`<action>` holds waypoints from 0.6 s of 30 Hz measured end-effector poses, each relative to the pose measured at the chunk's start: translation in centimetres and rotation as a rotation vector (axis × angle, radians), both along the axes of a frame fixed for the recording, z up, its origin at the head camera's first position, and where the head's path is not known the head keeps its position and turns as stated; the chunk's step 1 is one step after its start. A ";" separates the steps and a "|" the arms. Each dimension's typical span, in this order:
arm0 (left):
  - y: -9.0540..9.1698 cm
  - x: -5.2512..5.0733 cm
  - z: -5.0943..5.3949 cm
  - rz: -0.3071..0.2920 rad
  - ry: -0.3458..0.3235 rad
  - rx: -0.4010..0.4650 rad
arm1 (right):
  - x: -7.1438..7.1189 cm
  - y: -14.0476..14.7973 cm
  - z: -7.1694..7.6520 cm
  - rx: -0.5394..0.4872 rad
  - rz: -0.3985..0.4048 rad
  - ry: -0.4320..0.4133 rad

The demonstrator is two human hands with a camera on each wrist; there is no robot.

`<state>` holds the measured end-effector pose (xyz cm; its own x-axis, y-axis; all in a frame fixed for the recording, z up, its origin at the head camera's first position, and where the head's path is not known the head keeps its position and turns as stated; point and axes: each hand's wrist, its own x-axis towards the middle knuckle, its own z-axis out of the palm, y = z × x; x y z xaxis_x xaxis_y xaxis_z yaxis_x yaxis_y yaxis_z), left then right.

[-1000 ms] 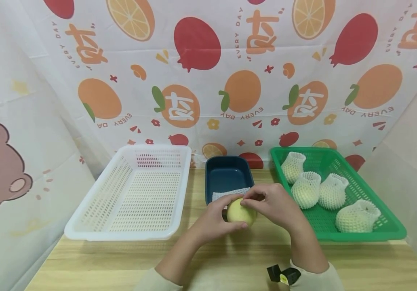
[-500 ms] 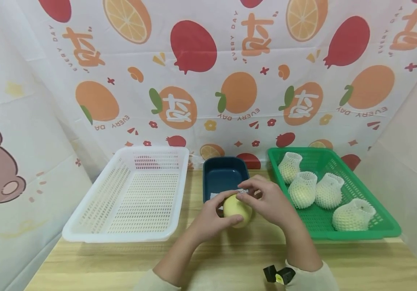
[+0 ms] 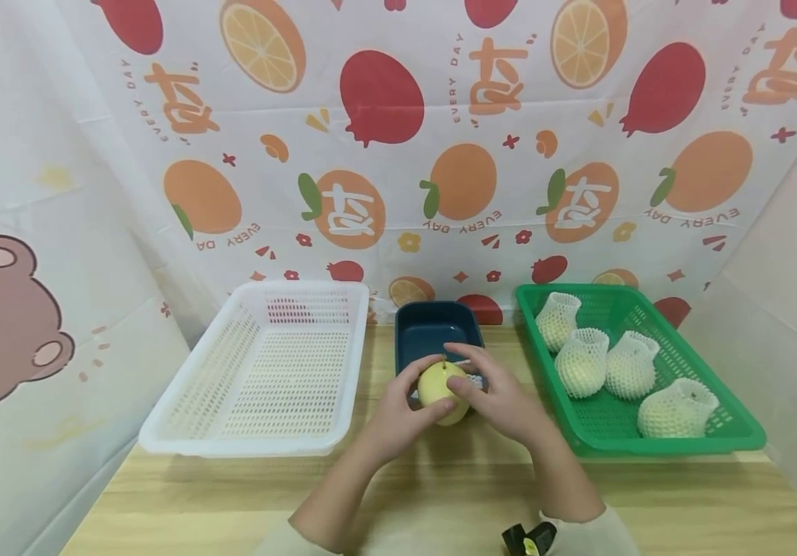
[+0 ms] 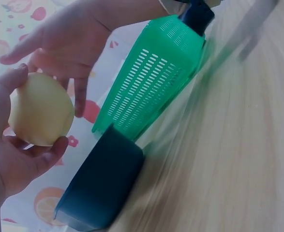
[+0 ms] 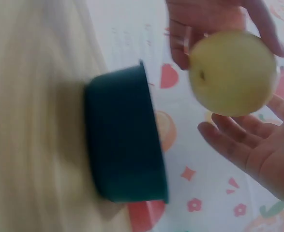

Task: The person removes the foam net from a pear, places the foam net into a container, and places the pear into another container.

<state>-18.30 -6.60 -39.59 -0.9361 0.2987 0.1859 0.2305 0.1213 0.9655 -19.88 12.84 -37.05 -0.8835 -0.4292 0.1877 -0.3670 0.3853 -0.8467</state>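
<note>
In the head view a yellow pear (image 3: 433, 382) with a short stem on top is held up before the dark blue bin (image 3: 433, 313). My left hand (image 3: 398, 417) grips it from the left, its thumb and fingers curved round the sides, as the left wrist view shows with the pear (image 4: 41, 110). On the other side, my right hand (image 3: 506, 401) has its fingers spread close to the fruit. In the right wrist view the fingers of that right hand (image 5: 270, 150) are loosely extended beside the pear (image 5: 233, 72); whether they touch it I cannot tell.
A white foam net (image 3: 473, 380) shows partly in the bin, behind my right hand. To the right, a green basket (image 3: 676, 445) holds several pears in foam nets (image 3: 581, 367). A white perforated basket (image 3: 249, 446) stands on the left of the wooden table (image 3: 440, 502).
The pear has shifted slightly left and turned, so its stem now shows on top. My right hand's fingers have loosened from their pinch at the pear and spread.
</note>
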 end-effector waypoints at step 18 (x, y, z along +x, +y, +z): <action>-3.0 1.6 1.3 0.020 -0.001 -0.110 | 0.8 -4.3 -1.9 -0.281 -0.085 -0.093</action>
<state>-16.73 -9.60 -38.32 -0.9420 0.2988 0.1525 0.2264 0.2308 0.9463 -19.03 8.52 -38.90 -0.9328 -0.2960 0.2057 -0.2599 0.1569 -0.9528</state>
